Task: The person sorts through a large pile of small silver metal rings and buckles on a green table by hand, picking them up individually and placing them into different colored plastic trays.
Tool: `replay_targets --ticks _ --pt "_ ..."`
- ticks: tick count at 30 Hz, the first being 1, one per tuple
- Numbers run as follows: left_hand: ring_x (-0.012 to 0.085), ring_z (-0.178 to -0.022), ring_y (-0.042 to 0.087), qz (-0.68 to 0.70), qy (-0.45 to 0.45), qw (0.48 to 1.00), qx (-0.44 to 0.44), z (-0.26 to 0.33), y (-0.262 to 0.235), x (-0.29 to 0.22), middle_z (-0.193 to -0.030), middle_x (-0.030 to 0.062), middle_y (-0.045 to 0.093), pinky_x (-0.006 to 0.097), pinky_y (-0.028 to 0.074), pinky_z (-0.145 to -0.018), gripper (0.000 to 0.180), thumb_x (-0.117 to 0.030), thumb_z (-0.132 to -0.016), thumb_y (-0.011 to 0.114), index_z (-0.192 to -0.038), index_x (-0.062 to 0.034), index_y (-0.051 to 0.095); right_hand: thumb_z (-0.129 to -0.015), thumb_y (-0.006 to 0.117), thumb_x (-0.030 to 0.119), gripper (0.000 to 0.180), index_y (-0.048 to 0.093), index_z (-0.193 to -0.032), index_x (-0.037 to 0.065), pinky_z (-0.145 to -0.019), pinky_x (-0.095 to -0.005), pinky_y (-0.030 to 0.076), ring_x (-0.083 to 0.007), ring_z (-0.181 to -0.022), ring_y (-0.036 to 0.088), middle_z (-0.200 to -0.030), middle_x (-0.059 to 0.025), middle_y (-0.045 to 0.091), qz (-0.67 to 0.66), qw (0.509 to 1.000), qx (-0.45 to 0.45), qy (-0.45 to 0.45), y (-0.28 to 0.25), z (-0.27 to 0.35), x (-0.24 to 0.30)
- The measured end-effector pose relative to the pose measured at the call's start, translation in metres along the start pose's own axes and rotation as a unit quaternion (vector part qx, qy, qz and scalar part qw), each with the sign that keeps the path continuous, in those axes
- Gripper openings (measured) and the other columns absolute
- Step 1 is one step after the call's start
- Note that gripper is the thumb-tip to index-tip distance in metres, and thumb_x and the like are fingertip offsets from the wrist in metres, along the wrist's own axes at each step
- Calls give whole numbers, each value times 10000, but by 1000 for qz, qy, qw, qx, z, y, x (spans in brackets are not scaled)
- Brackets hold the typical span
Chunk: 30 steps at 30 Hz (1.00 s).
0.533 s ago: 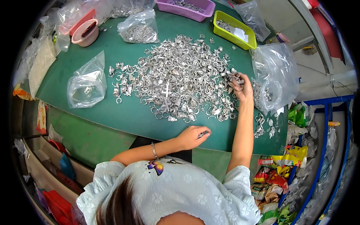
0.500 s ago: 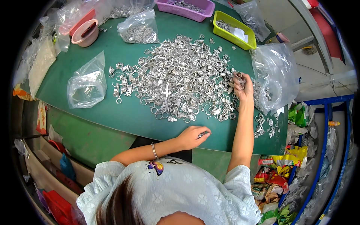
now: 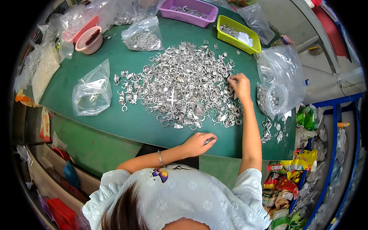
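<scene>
A wide heap of silver metal rings (image 3: pixel 188 84) covers the middle of the green table. At its right edge, my right hand (image 3: pixel 240 86) reaches in with fingers bent together and pointing down at the rings; what lies between the fingertips is hidden. Close to the table's near edge rests my left hand (image 3: pixel 199 144), curled around small silver metal rings (image 3: pixel 209 141) that show partly between thumb and fingers. A bracelet (image 3: pixel 160 158) circles the left wrist.
An open clear plastic bag (image 3: pixel 92 94) lies left of the heap. Behind it stand a filled bag (image 3: pixel 142 37), a pink bowl (image 3: pixel 89 41), a purple basket (image 3: pixel 188 15) and a lime-green basket (image 3: pixel 238 37). A large plastic bag (image 3: pixel 281 78) and loose pieces (image 3: pixel 279 128) lie at the right.
My right hand has moved slightly left, from holding a ring up beside the heap to reaching fingers-down into its right edge. My left hand stays curled in place.
</scene>
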<state>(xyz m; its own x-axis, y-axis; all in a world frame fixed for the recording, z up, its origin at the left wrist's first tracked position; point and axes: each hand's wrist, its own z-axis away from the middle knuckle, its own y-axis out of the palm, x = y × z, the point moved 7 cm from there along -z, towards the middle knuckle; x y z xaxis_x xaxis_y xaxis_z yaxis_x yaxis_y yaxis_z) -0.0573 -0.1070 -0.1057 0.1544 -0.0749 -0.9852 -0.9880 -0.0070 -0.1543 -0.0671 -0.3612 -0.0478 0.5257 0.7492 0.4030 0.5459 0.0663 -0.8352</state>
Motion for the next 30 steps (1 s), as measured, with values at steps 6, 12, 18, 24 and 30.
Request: replay_targets --ticks 6,12,18,24,30 --pt "302 -804 621 1 -2 1000 1 0 -1 1 -887 152 636 348 482 -710 168 -126 -874 508 -977 -19 586 -836 623 137 115 590 -872 33 -383 -178 261 -73 -544 461 -721 -5 573 -658 677 32 327 -4 17 -48" --pt "318 -664 597 13 50 998 -42 -2 0 -1 -801 175 623 376 467 -602 177 -161 -858 538 -959 -26 592 -836 623 136 86 583 -863 65 -361 -172 259 -75 -522 472 -727 -4 573 -578 705 75 404 -1 49 -79" --pt "317 -667 597 13 45 998 -43 -1 -2 1 -809 173 624 374 467 -602 181 -163 -856 540 -960 -25 593 -803 671 165 101 624 -806 75 -379 -166 229 -36 -480 414 -613 53 496 -448 815 67 362 -23 51 -74" --pt "315 -684 604 10 35 999 -35 -2 -1 0 -816 172 629 370 471 -611 184 -165 -855 542 -960 -22 592 -808 669 168 115 631 -831 61 -381 -180 200 -22 -480 353 -609 63 466 -351 846 133 379 -22 60 -85" --pt "316 -690 607 14 27 999 -30 -2 0 2 -826 175 631 370 473 -620 182 -161 -856 538 -957 -20 594 -851 610 138 117 613 -907 35 -368 -171 219 -27 -479 353 -638 48 466 -514 774 108 355 -15 63 -79"
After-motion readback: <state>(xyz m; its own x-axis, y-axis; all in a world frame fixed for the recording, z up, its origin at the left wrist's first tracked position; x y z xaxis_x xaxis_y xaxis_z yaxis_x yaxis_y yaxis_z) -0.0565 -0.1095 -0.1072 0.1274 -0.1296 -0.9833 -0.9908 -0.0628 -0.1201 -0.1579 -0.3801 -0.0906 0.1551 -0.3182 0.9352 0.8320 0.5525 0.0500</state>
